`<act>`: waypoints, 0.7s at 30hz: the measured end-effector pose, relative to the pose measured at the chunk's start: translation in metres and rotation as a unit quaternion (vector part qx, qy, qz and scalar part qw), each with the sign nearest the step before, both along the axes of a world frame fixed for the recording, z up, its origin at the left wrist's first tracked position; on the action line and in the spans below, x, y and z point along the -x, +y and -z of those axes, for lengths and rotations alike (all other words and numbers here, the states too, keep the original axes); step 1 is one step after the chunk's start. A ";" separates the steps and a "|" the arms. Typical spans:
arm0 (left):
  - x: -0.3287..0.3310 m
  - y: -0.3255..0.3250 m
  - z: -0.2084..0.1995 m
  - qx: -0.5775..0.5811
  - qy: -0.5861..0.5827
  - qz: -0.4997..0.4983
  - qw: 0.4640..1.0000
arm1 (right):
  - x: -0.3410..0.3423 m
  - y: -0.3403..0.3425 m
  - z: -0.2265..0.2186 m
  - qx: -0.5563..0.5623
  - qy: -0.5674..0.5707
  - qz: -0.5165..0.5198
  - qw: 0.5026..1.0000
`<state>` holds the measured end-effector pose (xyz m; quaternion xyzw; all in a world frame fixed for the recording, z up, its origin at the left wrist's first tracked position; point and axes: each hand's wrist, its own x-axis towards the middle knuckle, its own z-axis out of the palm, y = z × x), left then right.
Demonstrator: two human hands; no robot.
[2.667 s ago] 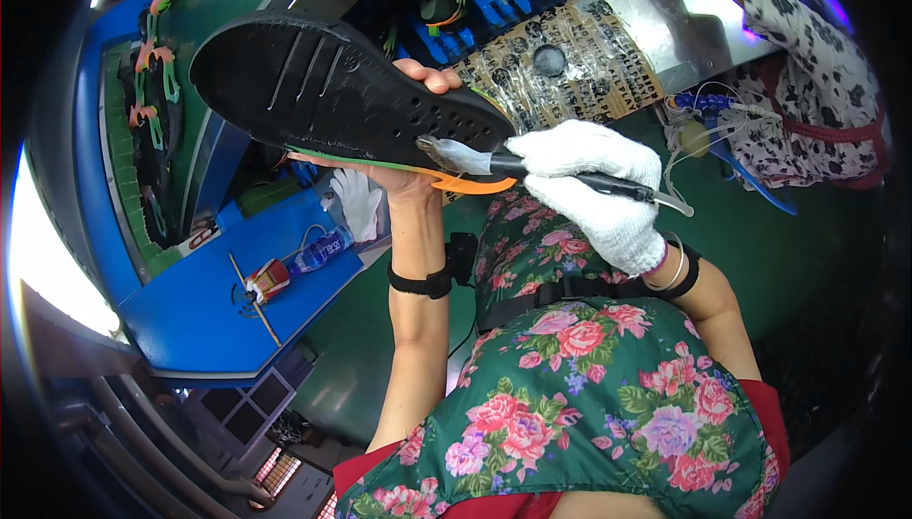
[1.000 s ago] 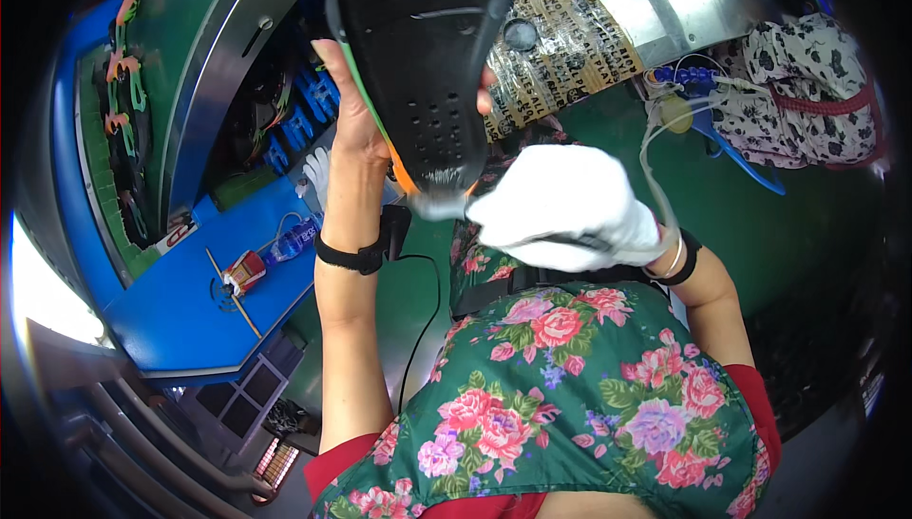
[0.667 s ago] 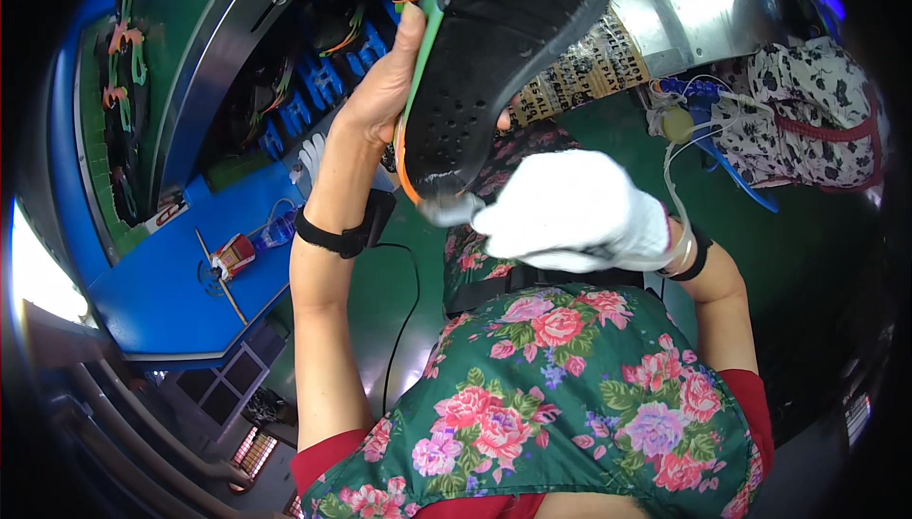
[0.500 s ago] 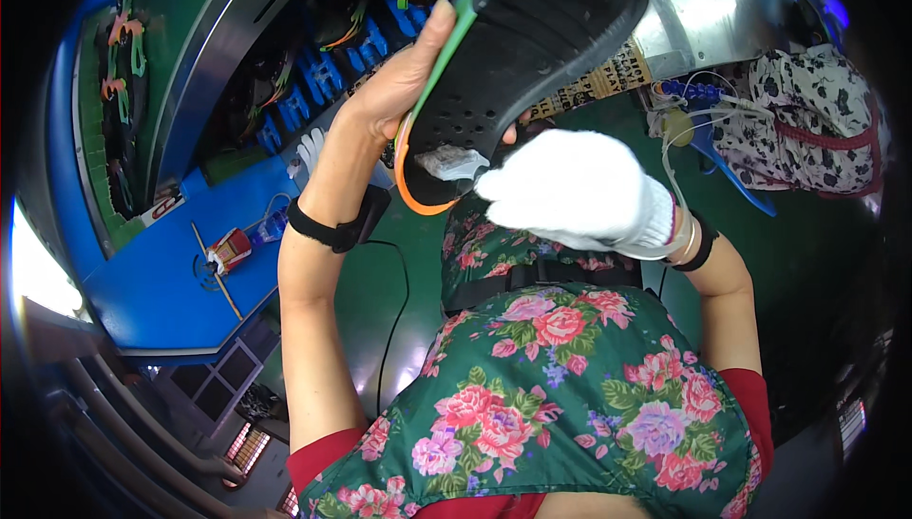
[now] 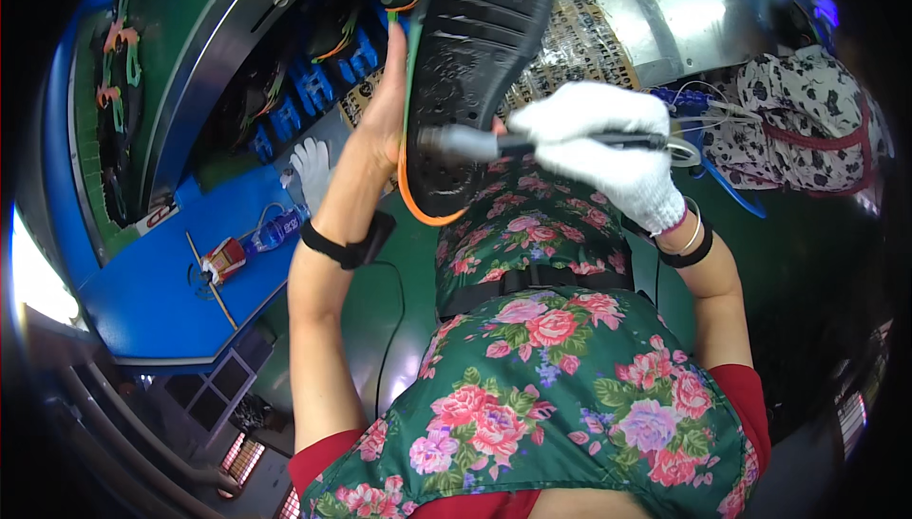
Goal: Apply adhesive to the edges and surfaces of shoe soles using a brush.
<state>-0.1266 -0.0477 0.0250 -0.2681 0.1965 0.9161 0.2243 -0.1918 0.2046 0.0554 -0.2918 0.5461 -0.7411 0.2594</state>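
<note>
My left hand (image 5: pixel 380 120) grips a black shoe sole (image 5: pixel 480 54) by its left edge, with the thumb stretched up along the side. The sole has a green-to-orange rim, small holes near its lower end and raised bars higher up, and its surface looks wet and shiny. In a white knit glove, my right hand (image 5: pixel 608 144) closes around the dark handle of a brush (image 5: pixel 465 143). The grey, motion-blurred brush head lies across the lower part of the sole. Fingers of my left hand behind the sole are mostly hidden.
Behind the sole lies a taped cardboard sheet (image 5: pixel 575 44) beside a metal plate (image 5: pixel 665 11). Shoe parts on blue holders (image 5: pixel 313 82) line the far left. A blue table (image 5: pixel 142 291) carries a bottle (image 5: pixel 275 229) and a white glove (image 5: pixel 312 168). A patterned cloth bag (image 5: pixel 807 125) sits right.
The sole has swung to the left and stands more upright. My right hand has turned, bringing the brush handle into view, and the brush head is higher on the sole.
</note>
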 end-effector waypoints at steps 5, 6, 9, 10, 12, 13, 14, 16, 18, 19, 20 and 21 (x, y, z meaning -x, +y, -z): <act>-0.028 0.029 0.021 -0.046 0.085 -0.069 0.993 | 0.015 -0.005 0.002 -0.065 0.130 0.129 0.981; -0.031 0.033 0.027 -0.071 0.074 -0.127 0.987 | 0.017 -0.006 0.003 -0.061 0.116 0.107 0.986; -0.041 0.039 0.042 0.013 0.098 -0.160 0.982 | 0.025 -0.006 0.005 -0.045 0.177 0.056 0.981; -0.047 0.037 0.044 0.078 0.061 -0.128 0.987 | 0.027 -0.006 0.005 -0.033 0.237 0.055 0.969; -0.058 0.032 0.044 0.113 0.002 -0.090 0.989 | 0.026 -0.003 0.004 -0.031 0.269 0.032 0.962; -0.064 0.032 0.043 0.039 -0.072 -0.143 0.986 | 0.025 -0.001 0.002 -0.019 0.274 0.020 0.961; -0.066 0.032 0.042 -0.028 -0.045 -0.178 0.983 | 0.022 0.001 0.000 -0.021 0.269 0.023 0.963; -0.070 0.036 0.039 -0.036 -0.059 -0.231 0.970 | 0.016 0.005 -0.006 -0.026 0.272 0.041 0.961; -0.068 0.043 0.033 -0.076 0.044 -0.234 0.968 | 0.011 0.007 -0.012 -0.040 0.305 0.079 0.948; -0.067 0.046 0.028 -0.055 0.070 -0.259 0.962 | 0.009 0.009 -0.016 -0.034 0.308 0.085 0.947; -0.065 0.053 0.024 -0.117 0.090 -0.265 0.953 | 0.007 0.010 -0.019 -0.045 0.321 0.098 0.941; -0.064 0.059 0.018 -0.122 0.091 -0.279 0.948 | 0.006 0.012 -0.023 -0.063 0.326 0.110 0.937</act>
